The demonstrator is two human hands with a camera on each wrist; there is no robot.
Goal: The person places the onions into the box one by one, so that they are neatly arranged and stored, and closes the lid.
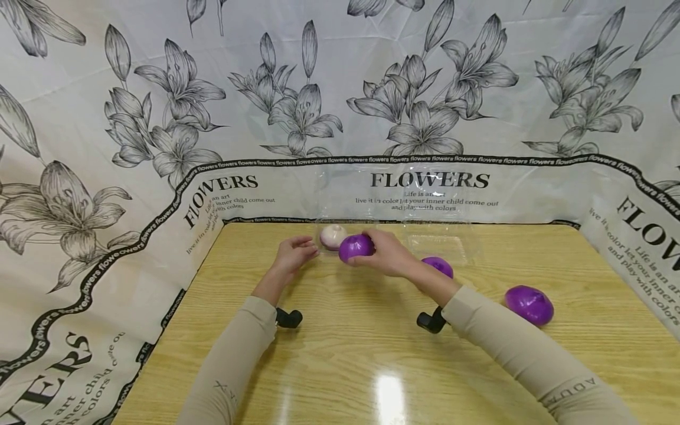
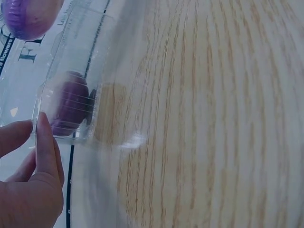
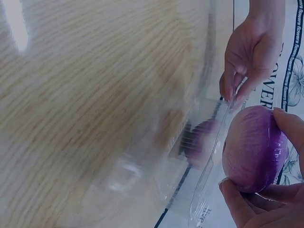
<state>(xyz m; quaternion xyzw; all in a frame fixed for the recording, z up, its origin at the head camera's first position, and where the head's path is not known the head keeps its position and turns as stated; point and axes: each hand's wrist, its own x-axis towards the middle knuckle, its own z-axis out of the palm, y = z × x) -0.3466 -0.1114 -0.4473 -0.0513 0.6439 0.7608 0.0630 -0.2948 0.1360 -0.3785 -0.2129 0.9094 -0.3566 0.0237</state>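
Note:
My right hand [image 1: 390, 254] grips a purple onion [image 1: 356, 249] from its right side, thumb and fingers around it. The onion is above the near rim of a clear plastic box [image 3: 203, 192], beside a paler onion [image 1: 333, 237] that sits inside the box. With thumb and fingertips, my left hand [image 1: 294, 255] pinches the box's left edge, as the right wrist view shows. In the left wrist view, the onion inside [image 2: 71, 103] shows through the clear wall, and the held onion [image 2: 31, 16] hangs at the upper left.
Another purple onion [image 1: 438, 267] lies partly behind my right forearm. Farther right, a larger one [image 1: 529, 305] rests on the wooden table [image 1: 340, 366]. A second clear plastic container [image 1: 438, 245] stands at the back. Flower-printed cloth [image 1: 297, 195] walls the table's back and sides.

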